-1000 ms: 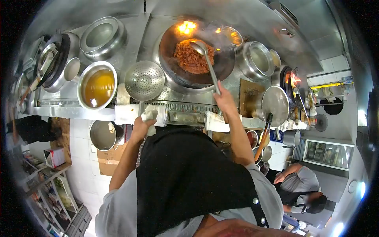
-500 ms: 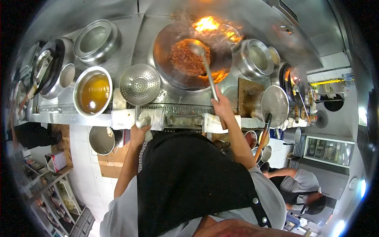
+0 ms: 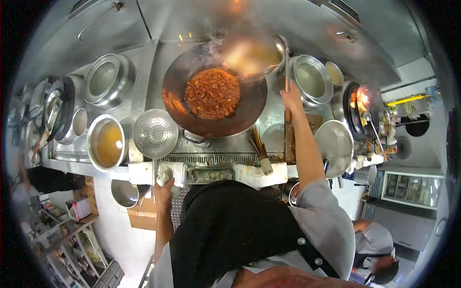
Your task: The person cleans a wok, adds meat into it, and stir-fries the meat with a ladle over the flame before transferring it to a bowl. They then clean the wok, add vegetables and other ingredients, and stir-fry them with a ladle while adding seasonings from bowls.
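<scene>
My right hand (image 3: pixel 292 98) grips the long handle of a ladle (image 3: pixel 287 62), which reaches toward a small metal pot (image 3: pixel 278 54) behind the wok; its bowl is hard to make out. The wok (image 3: pixel 254 103) holds a round heap of reddish-brown chopped food (image 3: pixel 212 93). My left hand (image 3: pixel 162 190) is closed on a crumpled white cloth (image 3: pixel 164 174) at the front rail. Right beside it runs the handle of a perforated strainer (image 3: pixel 155 133), which lies on the stove top.
A blurred glow (image 3: pixel 247 53) and smoke rise behind the wok. A bowl of amber liquid (image 3: pixel 108 142) stands left, a lidded pot (image 3: pixel 312 79) right. A bamboo brush (image 3: pixel 260 152) lies at the front. Flame burns at another wok (image 3: pixel 361 98). A co-worker (image 3: pixel 377 245) is at lower right.
My right hand has moved the ladle out of the food, back and to the right. The large flame at the wok's rear has shrunk to a blurred glow. The view has shifted.
</scene>
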Action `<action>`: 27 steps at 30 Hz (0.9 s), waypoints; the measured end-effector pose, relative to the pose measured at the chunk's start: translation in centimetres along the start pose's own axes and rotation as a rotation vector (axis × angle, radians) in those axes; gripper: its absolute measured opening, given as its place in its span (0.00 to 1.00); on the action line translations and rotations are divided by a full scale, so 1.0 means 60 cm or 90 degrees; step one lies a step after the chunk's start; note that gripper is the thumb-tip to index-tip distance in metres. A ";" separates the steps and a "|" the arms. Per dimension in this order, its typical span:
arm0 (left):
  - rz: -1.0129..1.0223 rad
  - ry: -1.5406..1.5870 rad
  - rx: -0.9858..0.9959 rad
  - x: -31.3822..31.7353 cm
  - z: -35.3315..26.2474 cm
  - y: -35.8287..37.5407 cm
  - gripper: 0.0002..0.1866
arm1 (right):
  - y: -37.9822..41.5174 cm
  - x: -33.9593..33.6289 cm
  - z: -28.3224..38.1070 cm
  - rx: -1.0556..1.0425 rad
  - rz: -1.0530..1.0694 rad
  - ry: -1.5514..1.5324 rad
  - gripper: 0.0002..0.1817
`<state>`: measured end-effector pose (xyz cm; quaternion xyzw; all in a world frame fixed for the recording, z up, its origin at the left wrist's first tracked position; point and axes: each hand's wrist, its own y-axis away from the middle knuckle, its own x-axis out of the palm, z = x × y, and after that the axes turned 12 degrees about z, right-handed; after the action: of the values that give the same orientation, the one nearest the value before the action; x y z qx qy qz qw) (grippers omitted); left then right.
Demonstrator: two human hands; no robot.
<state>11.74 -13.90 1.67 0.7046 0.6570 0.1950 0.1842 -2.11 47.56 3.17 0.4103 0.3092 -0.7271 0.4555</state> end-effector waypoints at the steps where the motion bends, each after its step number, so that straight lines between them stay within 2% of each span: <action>1: -0.010 -0.022 -0.030 0.023 -0.025 0.020 0.20 | -0.043 -0.002 0.033 0.192 0.187 -0.184 0.23; 2: -0.020 -0.043 -0.061 0.043 -0.043 0.036 0.20 | -0.086 0.012 0.027 0.188 0.194 -0.193 0.23; 3: -0.007 -0.051 -0.075 0.054 -0.051 0.044 0.19 | -0.127 0.031 0.011 0.187 0.270 -0.267 0.23; 5: -0.001 -0.036 -0.048 0.047 0.006 0.035 0.18 | -0.195 0.063 -0.035 0.190 0.409 -0.412 0.23; 7: 0.019 0.014 -0.029 0.048 0.022 0.032 0.19 | -0.201 0.066 -0.081 0.201 0.534 -0.555 0.24; 8: 0.031 0.007 -0.028 0.048 0.019 0.028 0.19 | -0.165 0.050 -0.079 0.209 0.522 -0.560 0.24; 10: 0.067 -0.003 -0.068 0.043 0.020 0.018 0.17 | -0.026 -0.012 -0.020 0.122 0.152 -0.064 0.35; 11: 0.101 -0.017 -0.082 0.054 -0.012 0.022 0.18 | 0.053 -0.068 0.035 0.137 0.153 -0.064 0.39; 13: 0.134 -0.099 -0.063 0.043 -0.013 -0.006 0.17 | 0.183 -0.058 0.022 0.039 0.013 -0.122 0.43; 14: 0.151 -0.174 -0.039 0.039 -0.012 -0.015 0.17 | 0.251 -0.062 0.056 0.121 0.017 -0.151 0.43; 15: 0.171 -0.138 -0.027 0.047 -0.035 -0.016 0.16 | 0.314 -0.050 0.070 0.189 0.018 -0.186 0.42; 16: 0.189 -0.141 -0.033 0.047 -0.046 -0.022 0.16 | 0.378 -0.020 0.071 0.068 -0.086 -0.172 0.41; 17: 0.210 -0.185 -0.017 0.045 -0.055 -0.030 0.16 | 0.431 -0.027 0.117 0.224 -0.016 -0.229 0.41; 18: 0.231 -0.230 0.000 0.041 -0.059 -0.039 0.16 | 0.482 0.021 0.097 0.089 -0.123 -0.149 0.39; 20: 0.244 -0.277 0.038 0.028 -0.043 -0.064 0.17 | 0.566 0.046 0.120 0.304 0.031 -0.177 0.39; 22: 0.309 -0.275 0.015 0.032 -0.044 -0.069 0.20 | 0.621 0.097 0.080 0.258 0.060 -0.142 0.40; 23: 0.305 -0.335 0.025 0.035 -0.045 -0.065 0.21 | 0.645 0.111 0.082 0.235 0.040 -0.132 0.40; 24: 0.317 -0.340 0.028 0.036 -0.043 -0.061 0.21 | 0.666 0.127 0.085 0.241 -0.009 -0.121 0.39; 27: 0.369 -0.323 0.020 0.043 -0.008 -0.054 0.21 | 0.691 0.117 0.073 0.257 0.000 -0.125 0.39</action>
<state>8.91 -11.10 0.50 0.8897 0.3672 0.0482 0.2670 32.76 24.76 -4.05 0.4206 0.1118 -0.8105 0.3920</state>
